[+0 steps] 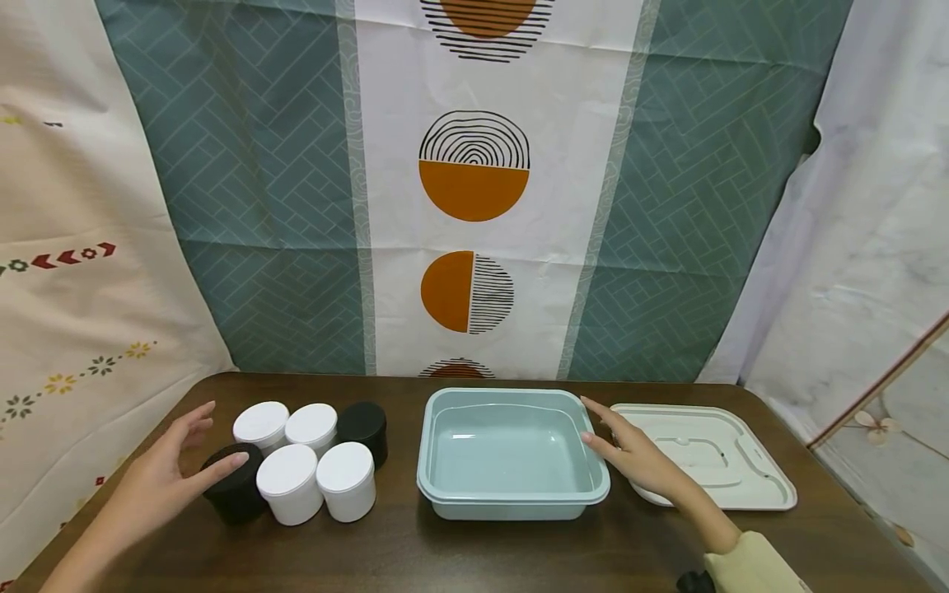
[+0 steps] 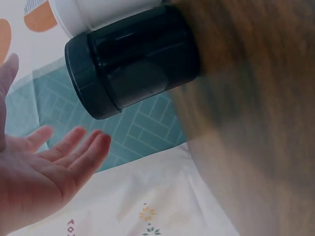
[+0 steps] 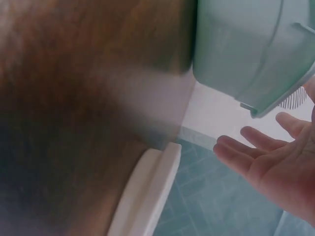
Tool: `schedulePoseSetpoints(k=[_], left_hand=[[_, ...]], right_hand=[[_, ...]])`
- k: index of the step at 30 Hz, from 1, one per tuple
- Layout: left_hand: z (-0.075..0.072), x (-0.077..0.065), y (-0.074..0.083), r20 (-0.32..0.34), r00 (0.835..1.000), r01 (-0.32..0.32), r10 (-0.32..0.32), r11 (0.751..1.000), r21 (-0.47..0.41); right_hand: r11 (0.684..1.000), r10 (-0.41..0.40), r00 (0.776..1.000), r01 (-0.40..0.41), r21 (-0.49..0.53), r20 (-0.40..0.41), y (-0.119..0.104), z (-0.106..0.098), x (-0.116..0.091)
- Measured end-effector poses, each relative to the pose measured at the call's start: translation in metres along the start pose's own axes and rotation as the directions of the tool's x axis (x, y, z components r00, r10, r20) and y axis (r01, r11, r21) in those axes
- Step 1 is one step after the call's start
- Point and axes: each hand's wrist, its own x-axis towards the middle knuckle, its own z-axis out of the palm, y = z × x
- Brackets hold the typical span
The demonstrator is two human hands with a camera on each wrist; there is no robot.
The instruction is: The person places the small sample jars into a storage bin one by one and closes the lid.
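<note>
My left hand hovers at the near black lidded jar, thumb and fingers spread apart. In the left wrist view that black jar stands clear of the open palm. Several white lidded jars and a second black jar stand grouped beside it. At the right rim of the pale blue plastic bin is my right hand, its fingers extended. From the right wrist view, the fingers lie just off the bin; whether the thumb touches the rim I cannot tell.
A white plastic lid lies flat on the brown table, right of the bin and partly behind my right forearm. Patterned cloth hangs at the table's back edge and along both sides.
</note>
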Motion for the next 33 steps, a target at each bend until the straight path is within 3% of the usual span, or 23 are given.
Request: schedulePoseSetpoints(k=[4, 7, 14, 24, 33], left_hand=[[0.002, -0.004, -0.004, 0.058, 0.998, 0.035, -0.036, 0.999, 0.019], [0.004, -0.007, -0.008, 0.089, 0.995, 0.034, -0.038, 0.998, 0.045], [0.01, -0.007, -0.017, 0.089, 0.996, -0.005, -0.001, 0.997, 0.073], [0.012, -0.002, -0.026, 0.113, 0.992, 0.038, -0.052, 0.992, 0.124], [0.01, -0.001, -0.022, 0.096, 0.993, 0.056, -0.07, 0.988, 0.144]], right_hand=[[0.996, 0.012, 0.999, -0.016, 0.086, 0.045, 0.003, 0.004, 0.001], [0.995, 0.027, 0.998, -0.032, 0.096, 0.06, 0.005, 0.006, 0.001], [0.991, 0.051, 0.996, -0.06, 0.12, 0.071, 0.009, 0.006, 0.001], [0.982, 0.084, 0.994, -0.096, 0.166, 0.077, 0.009, 0.008, 0.0], [0.976, 0.089, 0.993, -0.103, 0.191, 0.081, 0.008, 0.008, 0.001]])
